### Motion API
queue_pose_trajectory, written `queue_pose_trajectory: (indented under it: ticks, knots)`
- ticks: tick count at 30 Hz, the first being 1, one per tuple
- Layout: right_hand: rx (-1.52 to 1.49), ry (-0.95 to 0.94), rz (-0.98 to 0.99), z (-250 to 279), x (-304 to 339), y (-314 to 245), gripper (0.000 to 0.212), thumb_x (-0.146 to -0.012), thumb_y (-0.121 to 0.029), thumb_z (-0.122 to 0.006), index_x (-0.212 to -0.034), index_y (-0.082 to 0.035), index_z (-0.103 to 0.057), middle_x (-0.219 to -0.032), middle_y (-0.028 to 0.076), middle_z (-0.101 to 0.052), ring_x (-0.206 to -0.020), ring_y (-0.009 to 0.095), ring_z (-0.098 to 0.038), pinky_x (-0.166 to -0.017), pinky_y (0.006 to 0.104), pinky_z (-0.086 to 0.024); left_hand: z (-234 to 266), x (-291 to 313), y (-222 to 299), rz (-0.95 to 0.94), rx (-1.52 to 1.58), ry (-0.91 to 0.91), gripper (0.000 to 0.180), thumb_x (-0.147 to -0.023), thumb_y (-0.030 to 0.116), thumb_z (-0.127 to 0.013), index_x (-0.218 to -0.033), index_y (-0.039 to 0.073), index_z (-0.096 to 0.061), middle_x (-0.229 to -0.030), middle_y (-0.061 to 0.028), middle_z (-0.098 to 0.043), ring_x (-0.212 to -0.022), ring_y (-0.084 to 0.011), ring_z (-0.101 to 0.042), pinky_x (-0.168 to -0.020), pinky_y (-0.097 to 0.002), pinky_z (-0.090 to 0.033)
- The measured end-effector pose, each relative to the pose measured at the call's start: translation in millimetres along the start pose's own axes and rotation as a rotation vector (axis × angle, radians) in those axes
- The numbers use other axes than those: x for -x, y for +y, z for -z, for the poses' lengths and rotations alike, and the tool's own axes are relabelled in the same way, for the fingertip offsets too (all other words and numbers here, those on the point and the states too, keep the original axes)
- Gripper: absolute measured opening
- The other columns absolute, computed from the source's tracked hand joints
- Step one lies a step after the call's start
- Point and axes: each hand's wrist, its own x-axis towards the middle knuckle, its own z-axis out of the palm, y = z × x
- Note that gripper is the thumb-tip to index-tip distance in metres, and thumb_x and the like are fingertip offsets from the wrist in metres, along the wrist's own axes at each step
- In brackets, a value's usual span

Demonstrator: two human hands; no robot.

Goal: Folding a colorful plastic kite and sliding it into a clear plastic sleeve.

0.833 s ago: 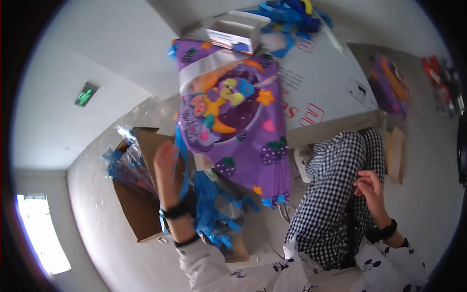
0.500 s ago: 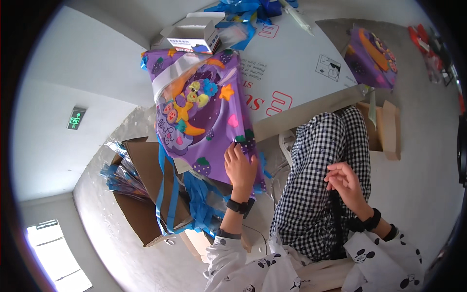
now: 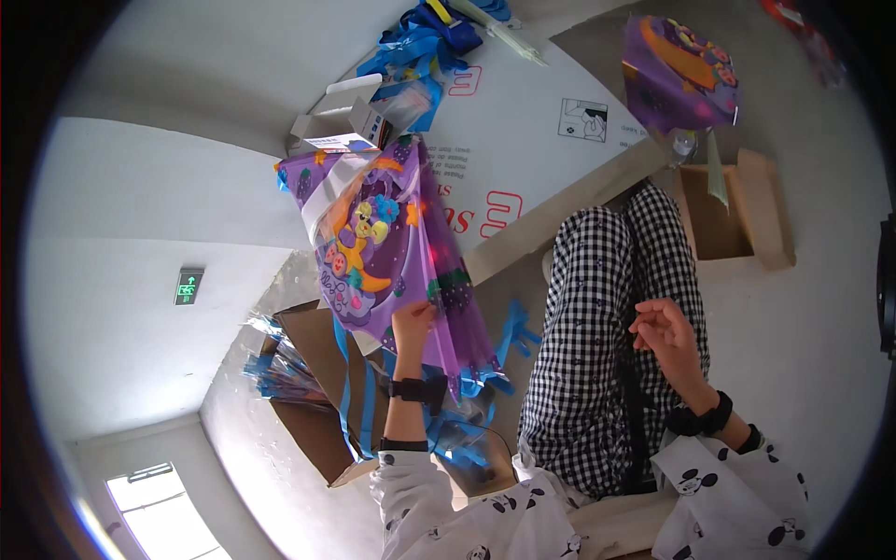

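Note:
A glossy purple sheet printed with a cartoon bear, moons and strawberries hangs over the left side of a large white board. My left hand is closed on its lower part, and the sheet bunches into long folds to the right of that hand. A white strip crosses the sheet's upper left. Over my checkered trousers, my right hand hovers with loosely bent fingers and holds nothing I can see.
The white board carries a small open box, blue ribbons and pale thin rods. Another purple printed sheet lies at the far right. Cardboard boxes stand left and right.
My left hand has gone from lying spread on the purple sheet to closing on it, shifting left and down. The sheet's right part has folded. My right hand's fingers have curled slightly.

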Motion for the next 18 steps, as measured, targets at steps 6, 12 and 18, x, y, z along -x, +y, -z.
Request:
queue_pose_trajectory:
  ticks: [6,12,18]
  knots:
    - [-0.005,0.023,0.001,3,3,7,0.018,-0.097,-0.006,-0.054,-0.114,-0.001,-0.052,-0.093,0.008,-0.064,-0.075,0.011,-0.060,-0.070,0.0243,-0.050,22,3,35,0.201,0.121,-0.102,0.009,-0.084,0.011,-0.071,-0.092,0.007,-0.071,-0.080,0.0011,-0.068,-0.069,-0.0076,-0.061,-0.058,-0.0214,-0.046]
    - [0.001,0.035,0.009,6,-1,8,0.019,-0.096,-0.006,-0.054,-0.114,-0.001,-0.053,-0.092,0.008,-0.064,-0.074,0.011,-0.060,-0.069,0.0242,-0.050,40,-2,35,0.352,0.405,-0.287,0.007,-0.085,0.012,-0.070,-0.092,0.009,-0.070,-0.080,0.0054,-0.065,-0.073,-0.0051,-0.056,-0.060,-0.0230,-0.043]
    - [-0.009,0.012,0.014,-1,-2,5,0.019,-0.096,-0.006,-0.053,-0.115,-0.001,-0.052,-0.092,0.008,-0.064,-0.074,0.010,-0.060,-0.069,0.0238,-0.050,47,-12,16,0.084,0.056,-0.107,0.009,-0.086,0.016,-0.071,-0.088,0.009,-0.066,-0.075,-0.0009,-0.063,-0.070,-0.0127,-0.059,-0.060,-0.0286,-0.046]
